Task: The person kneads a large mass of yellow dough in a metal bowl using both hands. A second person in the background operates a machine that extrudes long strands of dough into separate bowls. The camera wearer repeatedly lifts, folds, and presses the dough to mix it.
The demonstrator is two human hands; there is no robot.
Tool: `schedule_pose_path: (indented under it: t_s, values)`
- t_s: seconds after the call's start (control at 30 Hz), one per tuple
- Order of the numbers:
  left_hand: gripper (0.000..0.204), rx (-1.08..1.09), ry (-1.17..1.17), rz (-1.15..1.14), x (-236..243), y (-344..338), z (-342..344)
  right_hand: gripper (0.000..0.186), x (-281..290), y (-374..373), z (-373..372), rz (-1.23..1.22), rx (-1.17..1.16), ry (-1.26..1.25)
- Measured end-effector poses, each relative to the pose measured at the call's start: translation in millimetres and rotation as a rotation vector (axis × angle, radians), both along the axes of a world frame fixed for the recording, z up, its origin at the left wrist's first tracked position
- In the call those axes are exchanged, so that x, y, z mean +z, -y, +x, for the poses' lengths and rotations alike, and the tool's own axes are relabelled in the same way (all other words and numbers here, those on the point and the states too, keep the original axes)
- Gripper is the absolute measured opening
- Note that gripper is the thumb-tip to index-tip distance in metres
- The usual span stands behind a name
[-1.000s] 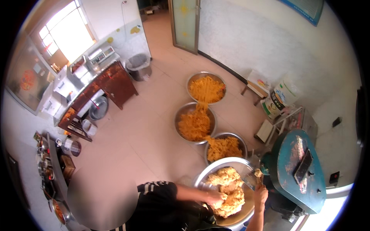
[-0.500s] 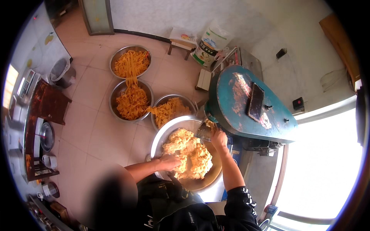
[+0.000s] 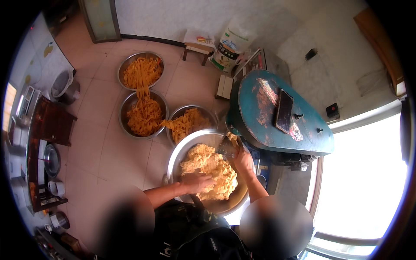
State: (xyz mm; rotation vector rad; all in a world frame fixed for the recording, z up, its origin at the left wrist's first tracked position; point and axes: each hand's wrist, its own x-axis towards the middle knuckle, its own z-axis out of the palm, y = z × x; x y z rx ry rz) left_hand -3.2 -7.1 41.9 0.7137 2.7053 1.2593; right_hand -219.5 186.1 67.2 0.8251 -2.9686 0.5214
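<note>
Crumbly yellow dough [image 3: 223, 180] lies heaped in a large metal basin [image 3: 175, 158] in front of me. My left hand [image 3: 197, 183] rests on the near left side of the heap, its fingers stretched out across the dough. At the basin's far right rim, my right hand [image 3: 243, 161] touches the edge of a flat, dark metal piece [image 3: 227, 148]. Some dough [image 3: 232, 138] sits on that piece, close against the teal machine [image 3: 255, 112]. The fingertips of the right hand are hidden, so its grip is unclear.
Beyond the basin, three metal bowls on the tiled floor hold orange noodle strips [image 3: 145, 117], some draped between bowls. A dark slab [image 3: 284, 110] lies on the machine. At the back are a white sack [image 3: 229, 50] and a small stool [image 3: 199, 43]; a dark wooden cabinet [image 3: 54, 119] stands left.
My left hand has shifted slightly right and up over the dough, its fingers now reaching forward. My right hand has lowered a little beside the metal piece. The whole view has shifted slightly.
</note>
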Motion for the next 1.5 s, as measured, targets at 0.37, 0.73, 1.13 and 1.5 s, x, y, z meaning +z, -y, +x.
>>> schedule_pose_path:
  t_s: [0.37, 0.73, 1.13, 1.5]
  values:
    - [0.043, 0.191, 0.093, 0.423, 27.8, -9.8, -13.4, 0.032, 23.2, 14.3, 4.7, 0.196, -0.107, 0.170]
    - [0.041, 0.033, 0.003, 0.428, 42.4, -16.6, -15.2, 0.040, -19.2, -9.5, -5.4, 0.100, -0.074, 0.041]
    - [0.049, 0.106, -0.007, 0.414, 79.7, -12.8, -47.5, 0.047, -15.2, 12.9, -0.6, 0.197, -0.057, 0.171]
    - [0.073, 0.169, 0.226, 0.292, 61.9, -16.4, -39.7, 0.043, 1.0, 22.2, -7.7, -0.037, -0.135, 0.145]
